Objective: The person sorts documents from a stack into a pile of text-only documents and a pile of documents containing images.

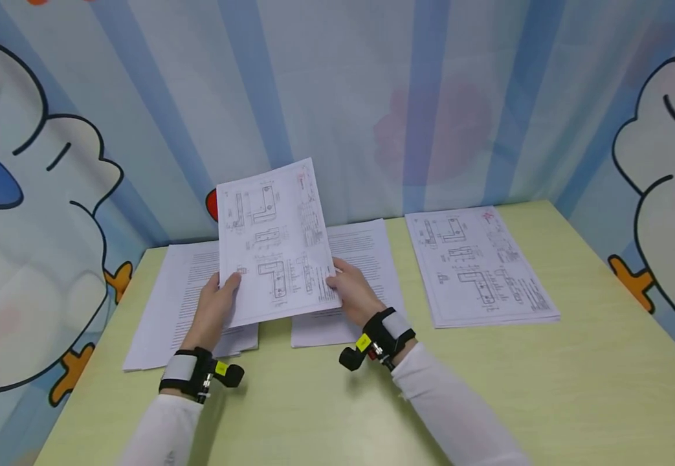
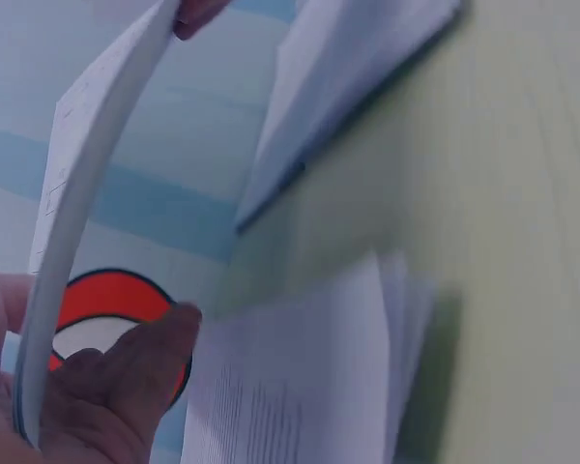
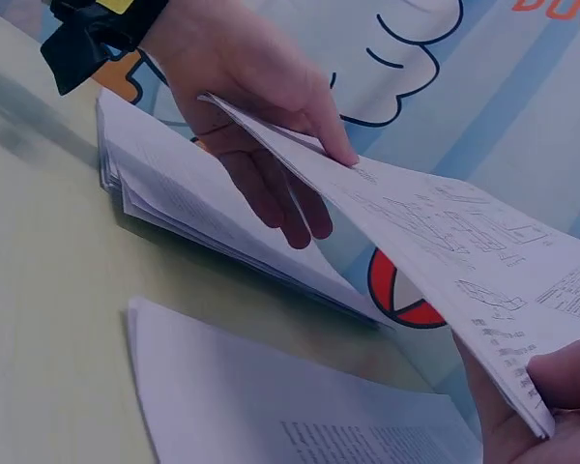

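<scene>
A stack of technical drawing sheets (image 1: 281, 239) is held up and tilted above the table. My left hand (image 1: 216, 301) grips its lower left edge, thumb on the printed face and fingers behind, as the right wrist view shows. At the lower right corner my right hand (image 1: 356, 291) pinches the same sheets, its thumb (image 3: 565, 375) on top. Below the raised sheets lie two piles of printed text pages: a left pile (image 1: 159, 304) and a middle pile (image 1: 366, 252). The raised drawings cover part of both.
Another pile of drawing sheets (image 1: 479, 268) lies flat on the right of the pale yellow-green table (image 1: 605, 388). A striped blue curtain (image 1: 349, 97) with cartoon figures hangs along the table's back and sides. Each wrist wears a strapped camera, such as the left wrist camera (image 1: 229, 374).
</scene>
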Action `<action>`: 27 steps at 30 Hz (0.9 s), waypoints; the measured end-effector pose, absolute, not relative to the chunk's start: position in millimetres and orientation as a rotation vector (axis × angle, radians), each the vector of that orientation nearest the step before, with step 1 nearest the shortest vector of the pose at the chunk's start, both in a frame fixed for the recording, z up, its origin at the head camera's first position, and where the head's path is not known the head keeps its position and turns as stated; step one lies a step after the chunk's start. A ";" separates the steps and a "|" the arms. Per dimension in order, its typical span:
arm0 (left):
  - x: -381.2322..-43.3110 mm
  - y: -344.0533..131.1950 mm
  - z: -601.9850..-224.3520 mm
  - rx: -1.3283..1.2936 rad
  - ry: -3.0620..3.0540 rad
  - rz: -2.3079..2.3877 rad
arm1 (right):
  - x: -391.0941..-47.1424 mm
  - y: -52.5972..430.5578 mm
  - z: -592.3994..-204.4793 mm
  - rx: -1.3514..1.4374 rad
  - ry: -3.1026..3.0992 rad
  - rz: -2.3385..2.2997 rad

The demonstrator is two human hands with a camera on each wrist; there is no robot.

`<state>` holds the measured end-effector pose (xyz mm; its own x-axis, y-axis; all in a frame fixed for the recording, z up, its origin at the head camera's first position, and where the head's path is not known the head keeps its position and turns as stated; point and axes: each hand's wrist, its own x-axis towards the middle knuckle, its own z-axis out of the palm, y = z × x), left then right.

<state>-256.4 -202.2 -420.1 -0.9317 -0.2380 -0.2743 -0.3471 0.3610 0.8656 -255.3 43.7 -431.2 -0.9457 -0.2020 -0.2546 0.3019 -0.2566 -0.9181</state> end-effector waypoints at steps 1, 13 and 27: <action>-255.7 -197.7 -419.6 -0.552 2.483 1.670 | -255.3 47.7 -430.3 0.120 1.700 -2.262; -254.3 -138.8 -409.0 -0.257 2.413 1.941 | -253.4 108.7 -429.3 0.132 1.846 -2.252; -255.4 -77.3 -412.7 -0.054 2.335 1.920 | -247.3 189.4 -416.7 0.159 2.083 -2.102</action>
<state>-255.4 -77.3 -412.7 -0.9924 0.0475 -0.1135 -0.1022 0.1955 0.9754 -247.3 189.4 -416.7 -0.9785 -0.0503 -0.2000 0.2004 -0.0040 -0.9797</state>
